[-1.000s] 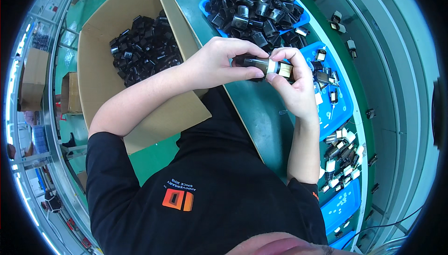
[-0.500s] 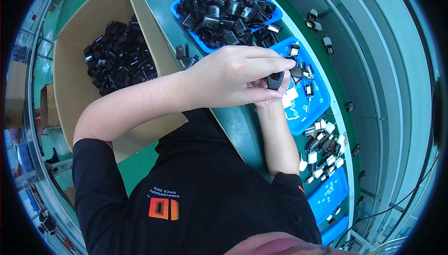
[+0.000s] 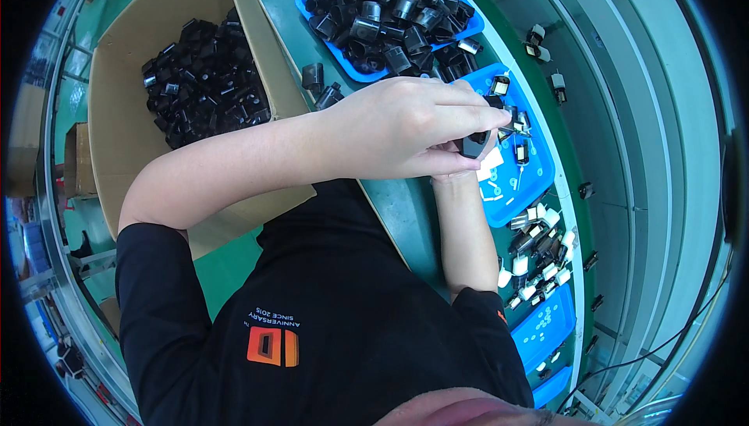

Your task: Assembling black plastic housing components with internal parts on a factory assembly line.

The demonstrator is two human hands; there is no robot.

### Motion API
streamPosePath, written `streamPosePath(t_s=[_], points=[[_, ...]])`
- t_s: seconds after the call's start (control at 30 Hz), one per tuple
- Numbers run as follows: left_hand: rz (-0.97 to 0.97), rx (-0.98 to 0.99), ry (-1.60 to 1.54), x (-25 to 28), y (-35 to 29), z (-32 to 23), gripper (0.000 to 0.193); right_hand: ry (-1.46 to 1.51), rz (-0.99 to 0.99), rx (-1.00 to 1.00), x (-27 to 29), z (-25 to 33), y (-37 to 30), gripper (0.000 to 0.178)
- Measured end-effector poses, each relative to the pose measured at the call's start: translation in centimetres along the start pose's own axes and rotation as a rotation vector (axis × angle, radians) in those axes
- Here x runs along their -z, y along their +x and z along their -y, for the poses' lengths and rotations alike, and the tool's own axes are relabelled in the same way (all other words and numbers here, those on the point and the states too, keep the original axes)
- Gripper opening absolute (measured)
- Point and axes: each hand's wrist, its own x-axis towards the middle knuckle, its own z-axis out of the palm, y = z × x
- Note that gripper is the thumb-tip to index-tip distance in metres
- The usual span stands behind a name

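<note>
My left hand (image 3: 417,126) reaches across from the left, its fingers closed round a small black plastic housing (image 3: 473,145). Behind and below it, my right hand (image 3: 460,170) is mostly covered, with only its wrist and a little of the palm side showing. Both hands are together at the housing, over the near-left edge of a blue tray (image 3: 538,172). In that tray lie several small black parts with pale labels (image 3: 522,153), white pieces and little rings. What the right fingers grip is hidden.
A cardboard box (image 3: 125,75) at the left holds many black housings (image 3: 207,83). More fill a blue tray (image 3: 343,65) at the back. Two loose black pieces (image 3: 313,76) lie by the box. Black-and-white parts (image 3: 538,250) are heaped at the right, beside another blue tray (image 3: 546,324).
My hands stay together and have shifted slightly right in the picture. The black housing is turned a little, showing more of its flat end. The whole view has moved slightly.
</note>
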Motion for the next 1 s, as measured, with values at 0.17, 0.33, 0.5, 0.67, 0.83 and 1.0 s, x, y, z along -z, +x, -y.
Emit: streamPosePath(t_s=[0.17, 0.33, 0.5, 0.67, 0.83, 1.0], points=[[0.019, 0.021, -0.015, 0.4, 0.0, 0.3, 0.052, -0.366, 0.276, 0.058, -1.3, 0.1, 0.0, 0.054], [-0.109, -0.054, 0.028, 1.2, 0.1, 1.5, 0.055, -1.031, 0.104, 0.625, -0.3, 2.2, 0.6, 0.087], [-0.071, -0.069, 0.104, 1.5, -0.2, 1.2, 0.066, -0.946, 0.201, 0.199, -5.2, 1.8, -1.4, 0.071], [0.097, 0.385, 0.039, 0.9, -0.4, 1.8, 0.119, -0.570, 0.185, 0.104, -3.9, 2.1, -0.7, 0.076], [0.132, 0.510, -0.036, 0.3, -0.4, 1.3, 0.106, -0.512, 0.192, 0.181, -2.1, 0.2, -0.3, 0.075], [0.098, 0.382, 0.019, -0.6, -1.4, 2.0, 0.104, -0.487, 0.128, 0.296, -2.8, -0.9, -0.9, 0.073]])
